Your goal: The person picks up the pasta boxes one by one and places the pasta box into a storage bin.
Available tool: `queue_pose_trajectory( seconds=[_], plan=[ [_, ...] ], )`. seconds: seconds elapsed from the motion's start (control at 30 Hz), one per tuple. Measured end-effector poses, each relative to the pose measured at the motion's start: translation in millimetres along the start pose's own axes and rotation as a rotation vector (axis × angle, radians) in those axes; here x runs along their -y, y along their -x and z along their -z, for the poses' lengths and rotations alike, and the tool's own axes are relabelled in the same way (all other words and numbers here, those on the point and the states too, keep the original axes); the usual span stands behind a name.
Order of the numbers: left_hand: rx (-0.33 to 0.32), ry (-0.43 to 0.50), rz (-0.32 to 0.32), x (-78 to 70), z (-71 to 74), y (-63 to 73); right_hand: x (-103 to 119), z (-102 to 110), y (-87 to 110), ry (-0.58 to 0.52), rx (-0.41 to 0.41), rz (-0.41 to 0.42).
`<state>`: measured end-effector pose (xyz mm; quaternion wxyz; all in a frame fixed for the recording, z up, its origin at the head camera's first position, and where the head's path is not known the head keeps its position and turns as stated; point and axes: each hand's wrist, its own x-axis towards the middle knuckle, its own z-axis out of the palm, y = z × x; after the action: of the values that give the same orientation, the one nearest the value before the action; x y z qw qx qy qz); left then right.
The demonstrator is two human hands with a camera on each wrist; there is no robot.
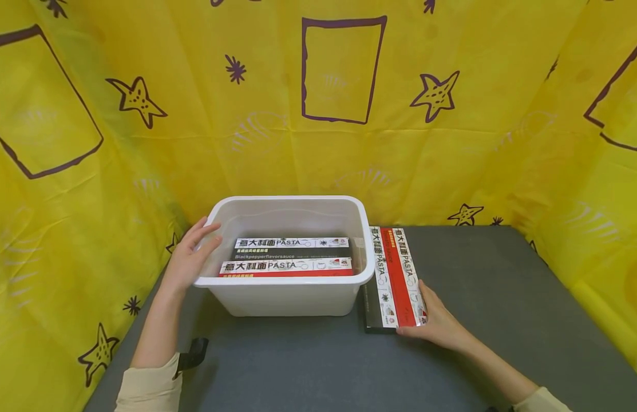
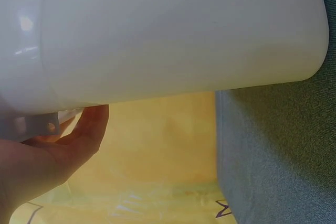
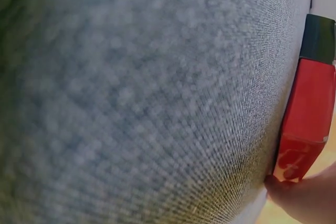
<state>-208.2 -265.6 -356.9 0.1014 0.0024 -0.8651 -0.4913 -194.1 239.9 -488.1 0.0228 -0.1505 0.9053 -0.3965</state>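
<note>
A white plastic bin (image 1: 282, 297) stands left of centre in the head view. Inside it lie a black pasta box (image 1: 289, 252) and, nearer, a red pasta box (image 1: 292, 272). My left hand (image 1: 186, 257) grips the bin's left rim, fingers over the edge; the left wrist view shows this hand (image 2: 58, 153) below the pale bin wall (image 2: 173, 35). To the bin's right, another red pasta box (image 1: 403, 286) lies side by side with another black pasta box (image 1: 372, 312). My right hand (image 1: 442, 320) holds that red box by its near right corner, thumb at the near end.
A dark grey cloth-covered table (image 1: 297, 360) extends under everything. Yellow printed fabric (image 1: 266, 160) hangs behind and along both sides. The bin's right rim overhangs the far left part of the black box on the table.
</note>
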Motion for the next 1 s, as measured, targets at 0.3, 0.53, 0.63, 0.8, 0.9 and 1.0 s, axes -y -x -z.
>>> queue_pose_trajectory(
  seconds=[0.3,0.53,0.63,0.8,0.9,1.0],
  plan=[
    [0.0,0.001,0.005,0.3,-0.4,0.3,-2.5,-1.6,-0.1,-0.018,0.003,-0.025],
    [0.004,0.002,0.012,-0.2,-0.6,0.3,-5.4,0.7,0.9,-0.057,0.009,-0.053],
    [0.0,0.003,0.01,-0.1,-0.4,0.1,-5.4,4.4,1.8,-0.054,0.015,-0.068],
    [-0.007,0.005,0.007,0.2,0.1,-0.6,-4.4,7.9,2.4,-0.053,0.018,-0.067],
    [-0.006,0.007,0.005,0.2,0.0,-0.6,-5.1,7.7,2.9,-0.062,0.021,-0.068],
    [-0.006,0.012,0.003,-0.1,-0.5,-0.4,-6.9,7.0,2.9,-0.077,0.025,-0.046]
  ],
)
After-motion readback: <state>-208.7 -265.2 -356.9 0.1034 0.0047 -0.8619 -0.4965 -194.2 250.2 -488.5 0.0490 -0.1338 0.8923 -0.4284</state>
